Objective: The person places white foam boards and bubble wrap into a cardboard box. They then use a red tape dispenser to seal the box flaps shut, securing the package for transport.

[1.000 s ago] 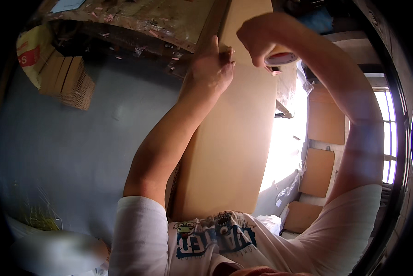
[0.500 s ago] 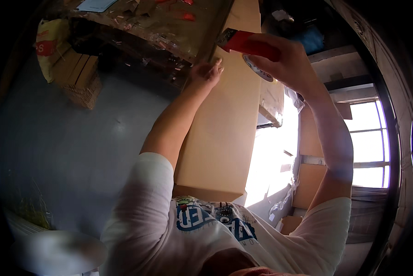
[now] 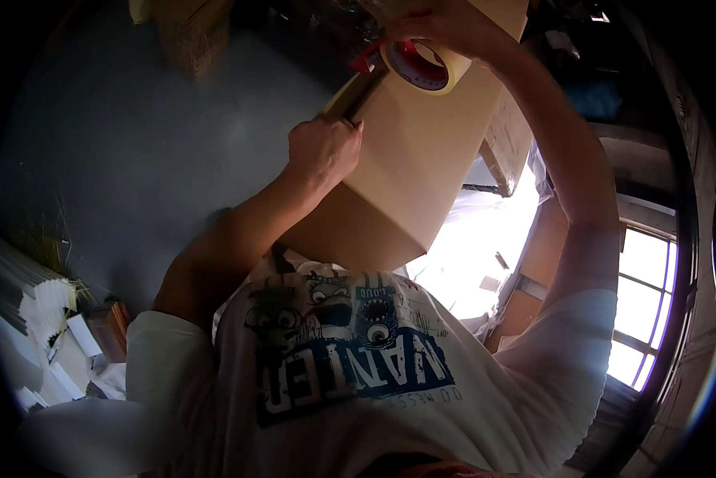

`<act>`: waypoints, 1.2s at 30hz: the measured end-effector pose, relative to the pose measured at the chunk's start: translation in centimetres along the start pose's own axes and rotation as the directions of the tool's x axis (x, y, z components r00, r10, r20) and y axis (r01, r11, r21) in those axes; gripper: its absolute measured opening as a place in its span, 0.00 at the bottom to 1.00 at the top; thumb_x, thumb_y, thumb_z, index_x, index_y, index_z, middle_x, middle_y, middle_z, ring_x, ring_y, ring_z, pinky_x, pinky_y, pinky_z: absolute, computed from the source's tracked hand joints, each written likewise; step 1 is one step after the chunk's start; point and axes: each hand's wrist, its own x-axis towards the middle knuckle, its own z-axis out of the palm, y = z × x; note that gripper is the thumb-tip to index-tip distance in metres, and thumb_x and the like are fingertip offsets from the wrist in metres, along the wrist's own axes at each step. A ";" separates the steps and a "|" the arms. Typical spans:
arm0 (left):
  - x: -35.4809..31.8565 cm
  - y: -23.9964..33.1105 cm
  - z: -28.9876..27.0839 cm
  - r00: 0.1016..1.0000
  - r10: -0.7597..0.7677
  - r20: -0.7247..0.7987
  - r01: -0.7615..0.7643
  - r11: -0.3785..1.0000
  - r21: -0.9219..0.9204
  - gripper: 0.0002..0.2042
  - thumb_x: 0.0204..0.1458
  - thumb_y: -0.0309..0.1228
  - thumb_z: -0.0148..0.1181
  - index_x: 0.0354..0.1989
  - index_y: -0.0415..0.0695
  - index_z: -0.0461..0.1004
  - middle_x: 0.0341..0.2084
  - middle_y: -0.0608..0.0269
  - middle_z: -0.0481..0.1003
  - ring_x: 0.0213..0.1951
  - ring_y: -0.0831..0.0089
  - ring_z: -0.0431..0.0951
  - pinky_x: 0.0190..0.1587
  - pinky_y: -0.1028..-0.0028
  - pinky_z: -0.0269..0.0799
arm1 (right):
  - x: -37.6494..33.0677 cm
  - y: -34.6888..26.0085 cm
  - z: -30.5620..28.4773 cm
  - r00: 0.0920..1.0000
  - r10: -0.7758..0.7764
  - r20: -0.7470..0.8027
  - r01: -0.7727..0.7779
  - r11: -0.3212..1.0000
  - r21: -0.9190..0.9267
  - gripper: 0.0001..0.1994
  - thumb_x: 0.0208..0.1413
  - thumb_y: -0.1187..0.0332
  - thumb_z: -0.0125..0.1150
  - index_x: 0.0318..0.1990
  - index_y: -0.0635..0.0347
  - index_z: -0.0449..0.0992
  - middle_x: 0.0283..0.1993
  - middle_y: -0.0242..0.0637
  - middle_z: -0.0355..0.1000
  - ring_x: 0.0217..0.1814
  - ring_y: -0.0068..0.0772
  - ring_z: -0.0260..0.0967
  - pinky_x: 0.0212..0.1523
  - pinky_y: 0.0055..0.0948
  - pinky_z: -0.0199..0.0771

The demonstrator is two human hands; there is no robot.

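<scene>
A long brown cardboard box (image 3: pixel 421 143) stretches away in front of my chest. My left hand (image 3: pixel 323 147) is closed at its left edge, fingers curled round the edge and mostly hidden, thumb toward the far end. Farther along the box, my right hand (image 3: pixel 453 33) grips a red tape dispenser (image 3: pixel 366 59) from above. A roll of yellowish tape (image 3: pixel 451 73) sits on the dispenser, its round side facing me. The dispenser's front is over the box's left edge, and my fingers cover part of its body.
At the far left, a stack of folded cardboard (image 3: pixel 192 36) stands on the grey floor (image 3: pixel 174 151). White scraps (image 3: pixel 63 350) lie at the lower left. A wooden ledge (image 3: pixel 508 147) is right of the box, with a bright window (image 3: pixel 645 307) beyond.
The view has shifted. My left hand has come nearer to me and closed at the box edge. The dispenser has turned in my right hand, so the tape roll shows more.
</scene>
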 end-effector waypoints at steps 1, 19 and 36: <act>-0.1 -0.2 0.4 0.999 0.010 -0.042 -0.010 1.000 -0.004 0.21 0.60 0.41 0.52 0.15 0.46 0.72 0.06 0.60 0.70 0.11 0.63 0.74 0.13 0.66 0.69 | 0.9 -0.7 0.6 0.998 -0.037 0.051 0.036 0.999 0.027 0.13 0.47 0.61 0.63 0.34 0.59 0.84 0.35 0.37 0.80 0.38 0.32 0.76 0.40 0.30 0.74; 0.7 -1.2 2.6 0.977 -0.079 -0.197 0.045 0.984 -0.172 0.13 0.53 0.39 0.60 0.36 0.41 0.72 0.40 0.54 0.75 0.34 0.65 0.79 0.21 0.66 0.75 | -0.5 -6.2 -0.9 0.737 0.353 0.576 0.207 0.694 -0.690 0.21 0.43 0.55 0.66 0.42 0.61 0.81 0.40 0.44 0.79 0.38 0.41 0.78 0.38 0.35 0.77; 6.7 5.1 2.0 0.619 0.684 0.386 -0.694 0.706 -0.138 0.41 0.60 0.55 0.43 0.66 0.26 0.52 0.68 0.35 0.48 0.71 0.47 0.45 0.71 0.54 0.37 | -7.7 16.7 13.2 0.807 0.068 -0.587 -0.268 0.927 -0.261 0.37 0.52 0.63 0.66 0.68 0.54 0.54 0.49 0.51 0.72 0.53 0.54 0.70 0.57 0.48 0.68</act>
